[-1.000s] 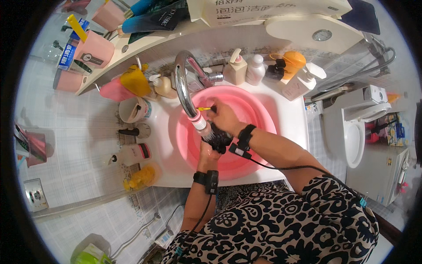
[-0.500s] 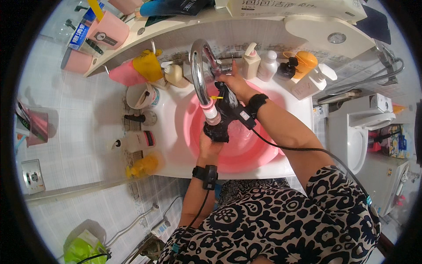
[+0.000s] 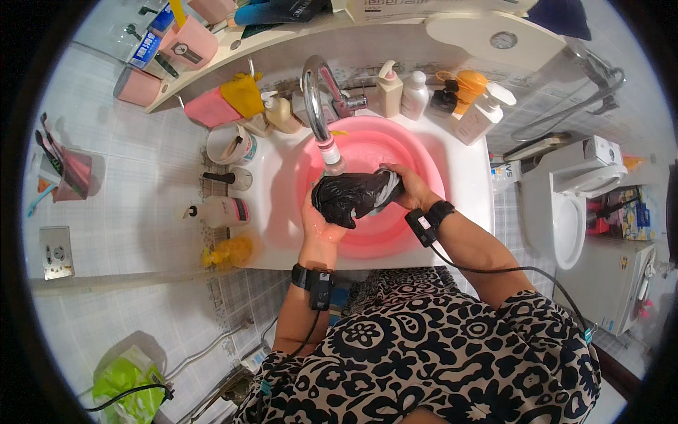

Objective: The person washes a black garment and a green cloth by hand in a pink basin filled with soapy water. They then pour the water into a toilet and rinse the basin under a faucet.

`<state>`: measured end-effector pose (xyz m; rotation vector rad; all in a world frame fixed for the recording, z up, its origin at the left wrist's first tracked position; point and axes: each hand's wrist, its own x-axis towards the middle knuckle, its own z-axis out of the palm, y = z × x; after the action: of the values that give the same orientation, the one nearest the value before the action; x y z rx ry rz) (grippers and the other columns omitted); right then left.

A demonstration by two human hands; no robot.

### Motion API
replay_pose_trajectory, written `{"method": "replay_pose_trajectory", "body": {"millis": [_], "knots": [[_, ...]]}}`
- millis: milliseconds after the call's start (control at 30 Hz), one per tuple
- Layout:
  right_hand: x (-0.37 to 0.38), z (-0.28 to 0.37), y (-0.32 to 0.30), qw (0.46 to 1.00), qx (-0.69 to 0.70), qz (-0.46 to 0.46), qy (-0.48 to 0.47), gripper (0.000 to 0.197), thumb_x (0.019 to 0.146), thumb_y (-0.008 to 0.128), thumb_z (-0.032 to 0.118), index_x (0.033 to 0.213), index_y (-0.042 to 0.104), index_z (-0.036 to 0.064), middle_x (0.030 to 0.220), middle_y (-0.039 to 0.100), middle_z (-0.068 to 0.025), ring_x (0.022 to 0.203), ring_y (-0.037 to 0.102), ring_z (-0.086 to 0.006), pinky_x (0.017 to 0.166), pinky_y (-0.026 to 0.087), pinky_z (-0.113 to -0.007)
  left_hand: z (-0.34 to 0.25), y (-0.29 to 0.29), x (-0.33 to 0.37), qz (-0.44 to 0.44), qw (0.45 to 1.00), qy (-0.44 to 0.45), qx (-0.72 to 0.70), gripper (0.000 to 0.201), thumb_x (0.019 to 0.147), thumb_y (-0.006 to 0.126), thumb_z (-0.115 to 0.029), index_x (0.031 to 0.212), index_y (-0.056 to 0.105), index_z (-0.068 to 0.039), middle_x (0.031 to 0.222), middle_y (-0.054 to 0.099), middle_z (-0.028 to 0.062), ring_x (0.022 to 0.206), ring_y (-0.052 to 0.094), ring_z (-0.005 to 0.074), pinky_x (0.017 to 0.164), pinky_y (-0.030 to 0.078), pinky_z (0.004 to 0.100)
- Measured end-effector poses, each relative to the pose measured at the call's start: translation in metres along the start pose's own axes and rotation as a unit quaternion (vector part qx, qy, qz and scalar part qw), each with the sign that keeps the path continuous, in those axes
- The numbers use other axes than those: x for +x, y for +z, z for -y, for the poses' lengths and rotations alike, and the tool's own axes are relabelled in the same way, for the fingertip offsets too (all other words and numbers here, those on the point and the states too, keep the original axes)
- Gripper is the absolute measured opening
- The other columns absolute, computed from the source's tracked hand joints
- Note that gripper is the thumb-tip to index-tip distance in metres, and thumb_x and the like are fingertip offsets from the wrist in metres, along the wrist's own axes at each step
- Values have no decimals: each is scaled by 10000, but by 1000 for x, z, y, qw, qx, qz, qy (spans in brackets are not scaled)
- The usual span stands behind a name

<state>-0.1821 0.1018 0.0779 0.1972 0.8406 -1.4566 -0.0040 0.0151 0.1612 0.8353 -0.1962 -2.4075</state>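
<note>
Two hands meet over the round pink plastic basin (image 3: 431, 177) that sits in the white sink (image 3: 282, 177), and both are clenched on the same thing: a wet, dark, crumpled piece of cloth (image 3: 352, 196) held just under the curved chrome tap (image 3: 318, 95). From my remote seat I see my left hand (image 3: 321, 227) cupping the bundle from below and my right hand (image 3: 408, 189) gripping its right end, fingers curled round it. The cloth hangs above the basin's middle, touching neither its wall nor its floor as far as I can tell.

What worries me: the bundle looks soaked and slippery, so a loosened grasp could drop it and splash over the rim. The cable (image 3: 487, 268) from my right wristband runs close to the wet edge, and could dip in if that arm lowers. The tap's spout sits just above the cloth, so lifting could knock it.

As for packages, a white pump bottle (image 3: 388, 88) and a smaller white bottle (image 3: 414, 94) stand behind the basin, with an orange-capped bottle (image 3: 472, 88) further right. A white bottle with a dark band (image 3: 219, 210) lies on its side left of the sink. On the shelf above, pink cups (image 3: 185, 44) and a flat light box (image 3: 424, 8) with printed lettering sit near the top edge.
</note>
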Motion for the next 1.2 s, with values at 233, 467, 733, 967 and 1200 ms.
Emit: {"method": "replay_pose_trajectory", "body": {"millis": [233, 467, 733, 967, 1200], "knots": [[-67, 13, 12, 922, -382, 14, -58, 638, 834, 530, 293, 1404, 297, 125, 1337, 425, -129, 1218, 395, -236, 972, 338, -353, -2, 23, -16, -11, 998, -61, 31, 266, 884, 482, -252, 932, 614, -26, 950, 646, 116, 851, 631, 247, 799, 511, 397], [-95, 1, 54, 742, -611, 147, -236, 1031, 652, 752, 33, 1443, 94, 104, 1443, 239, -168, 1335, 232, -243, 1081, 213, -347, -15, 57, -35, 40, 986, -71, 144, 209, 834, 603, -199, 974, 584, -45, 895, 635, 68, 815, 632, 208, 747, 520, 371], [-89, 17, 95, 859, -460, 124, -186, 454, 678, 733, 55, 1087, 535, 32, 1023, 597, -42, 1023, 537, -156, 928, 397, -293, -48, 70, -39, 160, 975, -86, 128, 247, 863, 568, -198, 1015, 576, -4, 968, 636, 120, 870, 630, 236, 784, 514, 368], [-88, 77, 141, 828, -482, 181, -222, 485, 726, 633, -8, 1185, 477, 8, 1053, 580, -16, 984, 526, -94, 899, 399, -244, -98, 79, -22, 165, 983, -5, 78, 284, 855, 582, -185, 1042, 565, 28, 1037, 616, 159, 969, 594, 295, 872, 471, 424], [-62, 128, 200, 795, -500, 146, -311, 360, 686, 581, 65, 1035, 572, -24, 891, 626, -72, 792, 565, -152, 758, 439, -257, -122, 115, -5, 217, 975, 39, 22, 330, 877, 545, -181, 1124, 549, 38, 1153, 579, 176, 1075, 554, 297, 966, 414, 423]]}}
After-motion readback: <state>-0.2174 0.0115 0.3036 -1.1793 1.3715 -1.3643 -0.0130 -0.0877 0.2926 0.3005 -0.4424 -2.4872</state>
